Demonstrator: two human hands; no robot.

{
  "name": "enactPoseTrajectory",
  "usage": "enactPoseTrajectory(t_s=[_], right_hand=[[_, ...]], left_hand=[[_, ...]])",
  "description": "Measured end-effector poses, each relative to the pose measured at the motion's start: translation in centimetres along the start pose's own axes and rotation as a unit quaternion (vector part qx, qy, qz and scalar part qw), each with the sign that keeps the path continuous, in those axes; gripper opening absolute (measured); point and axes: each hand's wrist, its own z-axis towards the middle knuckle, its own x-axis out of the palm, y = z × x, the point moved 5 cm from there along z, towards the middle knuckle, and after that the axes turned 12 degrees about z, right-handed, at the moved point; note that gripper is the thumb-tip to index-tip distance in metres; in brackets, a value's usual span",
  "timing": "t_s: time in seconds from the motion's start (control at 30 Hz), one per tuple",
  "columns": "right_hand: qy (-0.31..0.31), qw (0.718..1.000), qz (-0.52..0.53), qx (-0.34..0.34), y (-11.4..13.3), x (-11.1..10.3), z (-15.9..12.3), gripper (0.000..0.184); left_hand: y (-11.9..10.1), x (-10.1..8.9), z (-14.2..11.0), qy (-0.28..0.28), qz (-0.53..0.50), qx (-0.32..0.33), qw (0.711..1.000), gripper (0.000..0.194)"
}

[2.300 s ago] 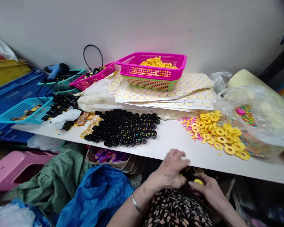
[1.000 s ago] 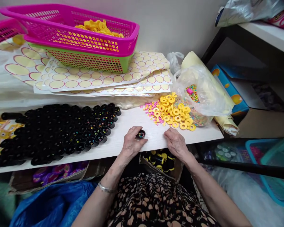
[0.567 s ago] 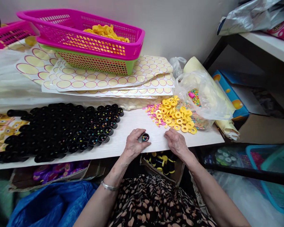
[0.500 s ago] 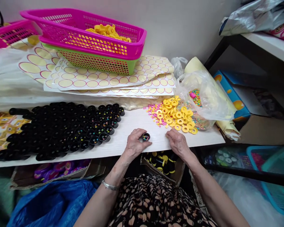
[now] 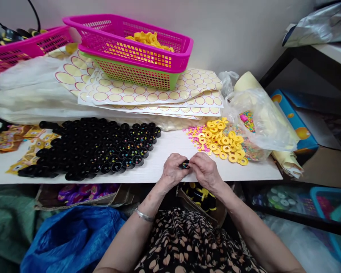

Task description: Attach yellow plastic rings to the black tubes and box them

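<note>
Black cup [image 5: 184,164] | gripped by left hand [image 5: 172,169] | right hand [image 5: 206,170] pinched at its rim, right of left grip, contents hidden | axis unclear

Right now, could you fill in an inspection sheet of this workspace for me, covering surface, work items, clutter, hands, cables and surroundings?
Surface: white tabletop, things spread along it.
Work items: one small black cup between the hands; many black cups massed left; yellow rings and pink beads right.
Clutter: magenta basket stacked on a green basket, over circle-printed sheets; clear bag at right.
Hands: left hand holds the cup; right hand has fingertips at it, contents hidden.
Cables: black cord-like loop, upper left; purpose unclear.
Surroundings: blue sack below the table's front edge; blue box at right.
</note>
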Motion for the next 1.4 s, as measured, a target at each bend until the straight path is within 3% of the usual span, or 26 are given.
enactPoseTrajectory(t_s=[0.23, 0.37, 0.43, 0.53, 0.67, 0.73, 0.8, 0.87, 0.97, 1.07, 1.2, 1.3, 1.4], right_hand=[[0.094, 0.983, -0.160, -0.003, 0.9, 1.2, 1.3, 0.023], [0.136, 0.961, -0.235, -0.042, 1.8, 2.1, 1.5, 0.017], [0.150, 0.956, -0.245, -0.057, 2.0, 2.5, 1.7, 0.016], [0.148, 0.969, -0.197, -0.029, 1.6, 2.0, 1.8, 0.017], [0.119, 0.993, 0.015, 0.014, -0.4, 0.1, 2.3, 0.016], [0.057, 0.996, 0.051, 0.035, -2.0, -1.1, 2.8, 0.012], [-0.036, 0.996, -0.033, 0.078, -3.9, -2.2, 3.3, 0.010], [-0.106, 0.974, -0.160, 0.123, -5.3, -2.8, 3.5, 0.012], [-0.120, 0.944, -0.264, 0.157, -6.6, -2.4, 3.8, 0.012], [-0.116, 0.945, -0.260, 0.162, -6.9, -2.4, 3.9, 0.014], [-0.157, 0.966, -0.164, 0.125, -5.9, -3.8, 3.6, 0.017], [-0.172, 0.973, 0.075, 0.134, -5.1, -4.5, 2.9, 0.012], [-0.123, 0.905, 0.361, 0.190, -4.0, -3.5, 1.7, 0.015]], left_hand=[[-0.1, -0.1, -0.1, 0.003, -0.001, 0.007, 1.000, 0.008], [-0.1, -0.1, -0.1, -0.018, -0.018, 0.021, 0.999, 0.006], [-0.1, -0.1, -0.1, -0.026, -0.028, 0.029, 0.999, 0.005], [-0.1, 0.0, -0.1, -0.016, -0.022, 0.020, 0.999, 0.007], [0.0, 0.0, 0.0, -0.003, 0.007, 0.010, 1.000, 0.017], [0.1, 0.0, 0.0, -0.003, 0.011, 0.011, 1.000, 0.022], [0.2, 0.0, 0.0, -0.003, 0.008, 0.004, 1.000, 0.024], [0.3, 0.0, 0.0, -0.004, 0.000, -0.007, 1.000, 0.027], [0.5, -0.1, -0.1, -0.008, -0.007, -0.019, 1.000, 0.029], [0.4, -0.2, -0.1, -0.013, -0.011, -0.015, 1.000, 0.034], [0.4, -0.9, -0.1, -0.046, -0.052, 0.002, 0.998, 0.054], [0.6, -2.0, -0.2, -0.097, -0.121, -0.034, 0.987, 0.052], [0.2, -3.1, -0.3, -0.135, -0.209, -0.108, 0.962, 0.032]])
